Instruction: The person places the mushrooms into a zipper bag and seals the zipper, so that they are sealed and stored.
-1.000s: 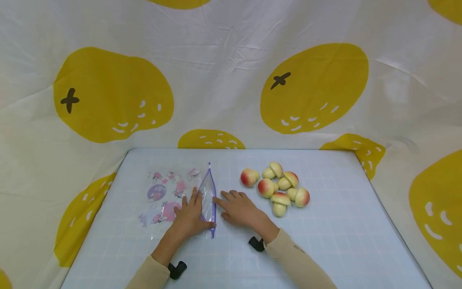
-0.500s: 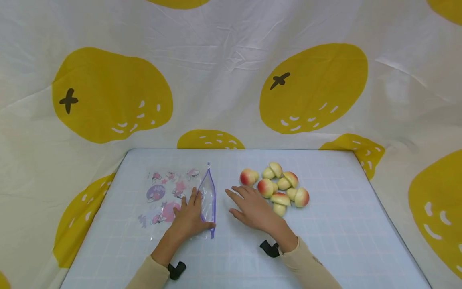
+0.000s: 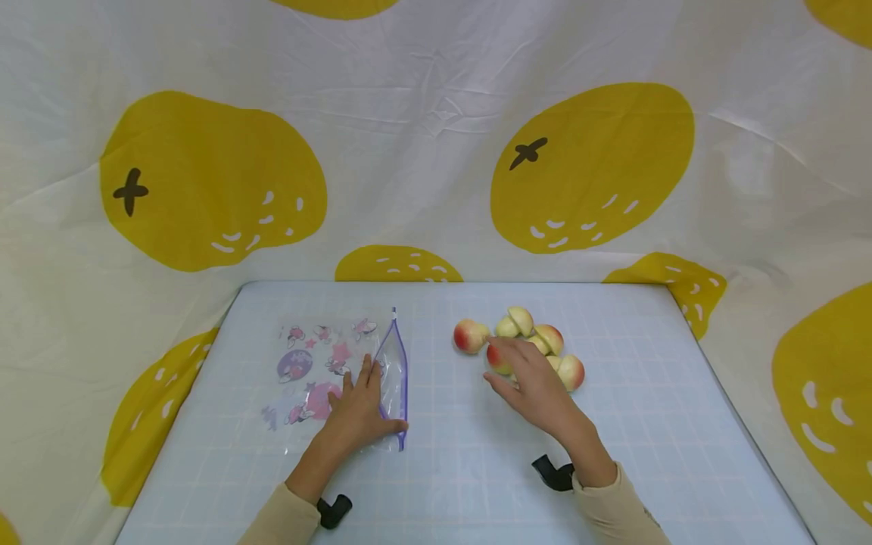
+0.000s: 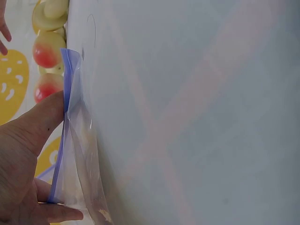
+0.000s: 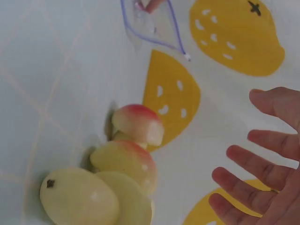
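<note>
A clear zip bag (image 3: 295, 365) with pink and purple prints lies flat on the left of the table, its purple-edged mouth parted towards the right. My left hand (image 3: 359, 412) rests on it with fingers spread and the thumb at the near end of the zip strip. In the left wrist view that thumb touches the purple strip (image 4: 69, 75). Several toy mushrooms (image 3: 470, 335), cream with red-tinged caps, lie in a loose group right of the bag. Above the nearer ones hovers my right hand (image 3: 541, 390), fingers extended and holding nothing; it hides part of the group.
A pale blue checked cloth covers the table (image 3: 668, 424). Behind it hangs a white curtain (image 3: 409, 174) with large yellow fruit prints. A black wrist mount (image 3: 334, 512) sits by the left wrist, another black mount (image 3: 553, 474) by the right.
My right hand has left the zip edge of the bag and moved right, over the mushrooms. My left hand and the bag have stayed in place.
</note>
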Tool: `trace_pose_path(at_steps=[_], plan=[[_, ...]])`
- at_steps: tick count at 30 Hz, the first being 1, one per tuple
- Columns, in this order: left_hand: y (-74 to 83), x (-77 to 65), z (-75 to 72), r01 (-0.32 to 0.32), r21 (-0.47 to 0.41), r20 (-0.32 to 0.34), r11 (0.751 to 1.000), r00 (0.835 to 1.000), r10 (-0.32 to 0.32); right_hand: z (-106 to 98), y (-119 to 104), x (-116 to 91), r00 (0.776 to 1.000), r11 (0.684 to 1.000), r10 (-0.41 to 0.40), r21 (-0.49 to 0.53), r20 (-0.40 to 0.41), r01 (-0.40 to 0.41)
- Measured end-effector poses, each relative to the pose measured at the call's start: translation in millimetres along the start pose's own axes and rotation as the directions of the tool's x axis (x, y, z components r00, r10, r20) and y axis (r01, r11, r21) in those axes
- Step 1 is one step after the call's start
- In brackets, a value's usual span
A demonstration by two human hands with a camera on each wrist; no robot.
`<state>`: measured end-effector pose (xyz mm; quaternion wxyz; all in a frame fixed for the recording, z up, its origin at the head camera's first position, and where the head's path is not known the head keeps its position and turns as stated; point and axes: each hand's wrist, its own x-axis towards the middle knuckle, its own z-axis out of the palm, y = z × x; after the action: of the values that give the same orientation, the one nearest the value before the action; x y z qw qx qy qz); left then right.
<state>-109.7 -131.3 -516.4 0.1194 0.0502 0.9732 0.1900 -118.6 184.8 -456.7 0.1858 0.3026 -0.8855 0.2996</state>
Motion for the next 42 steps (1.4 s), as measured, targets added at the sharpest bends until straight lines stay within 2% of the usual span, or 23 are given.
trace_pose_path(at_steps=[4,8,13,18,22,26,28,30,35,37,39,42], plan=[[-0.2,-0.1,0.8,-0.004,0.004,-0.004,1.0,1.0,0.004,-9,12,-8,0.999,0.999,0.048,0.02,-0.01,-0.048],[-0.1,-0.6,1.1,-0.006,0.003,0.0,1.0,1.0,0.006,-17,24,-17,0.991,0.99,0.131,0.051,-0.011,-0.13],[0.2,-0.2,1.4,-0.011,0.008,0.0,1.0,1.0,0.011,-23,41,-31,0.968,0.967,0.248,0.068,-0.04,-0.245],[1.0,0.0,1.3,-0.006,0.017,0.003,1.0,1.0,0.006,-26,59,-43,0.952,0.956,0.292,0.057,-0.09,-0.288],[1.1,-0.5,1.3,0.004,0.019,0.009,1.0,1.0,-0.004,-30,70,-51,0.929,0.934,0.357,0.06,-0.099,-0.353],[0.6,-0.5,1.6,0.003,0.018,0.009,1.0,1.0,-0.003,-37,77,-56,0.888,0.888,0.455,0.105,-0.057,-0.448],[0.2,-0.3,1.8,0.001,0.016,0.007,1.0,1.0,-0.001,-41,80,-58,0.858,0.852,0.513,0.127,-0.005,-0.508],[-0.4,0.0,2.0,0.0,0.016,0.008,1.0,1.0,0.0,-46,82,-59,0.817,0.807,0.572,0.131,0.066,-0.576],[-1.5,0.3,2.3,-0.002,0.014,0.007,1.0,1.0,0.002,-54,87,-61,0.687,0.669,0.686,0.164,0.239,-0.725],[-1.7,0.2,2.2,-0.006,0.015,0.003,1.0,1.0,0.005,-55,90,-62,0.651,0.622,0.703,0.196,0.286,-0.758],[-1.7,0.0,2.0,-0.007,0.017,0.002,1.0,1.0,0.007,-54,93,-64,0.632,0.59,0.709,0.226,0.313,-0.775],[-1.6,-0.6,1.1,-0.009,0.021,0.0,1.0,1.0,0.009,-52,96,-66,0.632,0.579,0.7,0.254,0.332,-0.775]])
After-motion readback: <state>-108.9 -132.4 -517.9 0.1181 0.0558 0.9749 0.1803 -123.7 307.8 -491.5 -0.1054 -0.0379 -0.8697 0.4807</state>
